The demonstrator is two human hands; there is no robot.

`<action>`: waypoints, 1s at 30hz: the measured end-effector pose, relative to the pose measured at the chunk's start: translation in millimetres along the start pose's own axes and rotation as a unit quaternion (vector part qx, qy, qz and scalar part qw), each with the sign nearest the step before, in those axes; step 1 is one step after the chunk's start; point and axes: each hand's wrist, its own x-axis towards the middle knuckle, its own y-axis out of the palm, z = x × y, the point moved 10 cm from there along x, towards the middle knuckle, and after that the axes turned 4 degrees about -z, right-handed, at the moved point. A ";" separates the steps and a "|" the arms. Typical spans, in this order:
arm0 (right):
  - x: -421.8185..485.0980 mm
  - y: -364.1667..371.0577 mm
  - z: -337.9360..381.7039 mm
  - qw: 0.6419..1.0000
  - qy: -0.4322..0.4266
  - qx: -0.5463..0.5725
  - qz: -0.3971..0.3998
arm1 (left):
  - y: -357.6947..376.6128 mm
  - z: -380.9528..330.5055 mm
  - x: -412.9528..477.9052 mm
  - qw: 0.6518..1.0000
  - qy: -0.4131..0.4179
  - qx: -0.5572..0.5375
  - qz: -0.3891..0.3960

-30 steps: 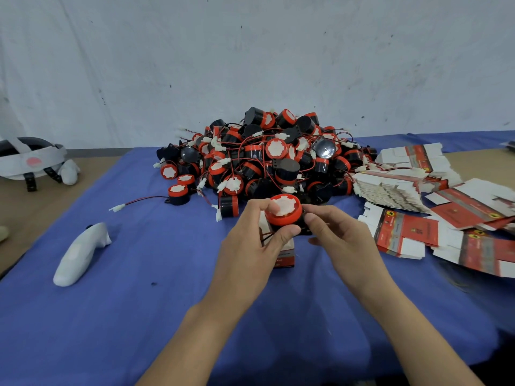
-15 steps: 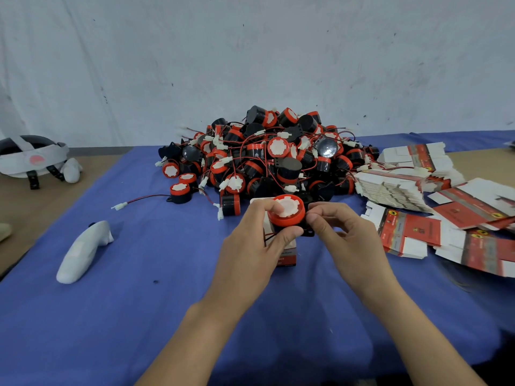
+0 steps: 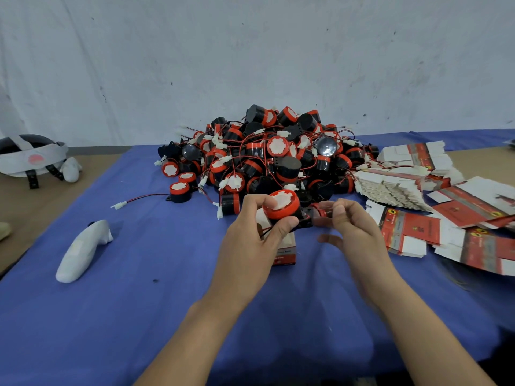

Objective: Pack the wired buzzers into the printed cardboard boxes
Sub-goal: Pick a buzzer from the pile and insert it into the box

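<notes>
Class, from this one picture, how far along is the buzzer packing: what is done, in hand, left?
Done: no filled box shows; one box stands erected. In hand: left hand holds a buzzer above it, right hand pinches its wire. Left: the whole pile and the flat boxes.

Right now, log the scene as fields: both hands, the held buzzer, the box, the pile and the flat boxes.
left hand: grips buzzer, red cap up
right hand: pinches what looks like its wire, blurred
box: upright beneath the left hand, partly hidden
pile: buzzers heaped behind the hands
flat boxes: unfolded, spread at the right
cloth: blue, under everything
</notes>
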 end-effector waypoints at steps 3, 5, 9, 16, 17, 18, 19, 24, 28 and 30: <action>2.1 -4.3 -6.4 0.999 0.031 0.029 -0.021 | 1.6 2.2 -0.5 1.000 -0.011 -0.002 0.005; 3.6 -9.8 -9.1 0.996 0.050 0.060 -0.050 | 1.5 2.2 -0.5 1.000 -0.011 -0.004 0.004; 8.0 -29.0 -14.9 0.983 0.090 0.108 -0.117 | -2.4 -0.1 0.4 1.000 -0.004 -0.012 -0.010; 8.6 -19.5 -19.9 0.988 0.041 -0.142 -0.039 | 0.2 2.2 -1.1 1.000 -0.003 0.011 0.002; 7.9 -18.0 -20.5 0.985 0.036 -0.166 -0.030 | 0.4 2.4 -1.4 1.000 -0.003 0.015 0.003; 7.9 -17.7 -22.1 0.982 0.033 -0.183 -0.025 | 0.4 2.3 -1.5 1.000 -0.003 0.017 0.003; 7.1 -18.1 -21.7 0.981 0.032 -0.191 -0.024 | 0.3 2.2 -1.5 1.000 -0.002 0.017 0.002; 5.7 -14.1 -3.5 0.996 -0.007 -0.085 -0.036 | -0.1 2.3 -1.0 1.000 0.000 0.031 0.005; 0.1 7.6 11.7 0.996 -0.051 -0.053 0.049 | 2.7 -0.8 -3.0 0.999 0.015 0.045 0.019; -1.5 15.2 13.3 0.991 -0.066 -0.084 0.081 | 3.6 -4.8 -4.2 0.998 0.029 0.053 0.022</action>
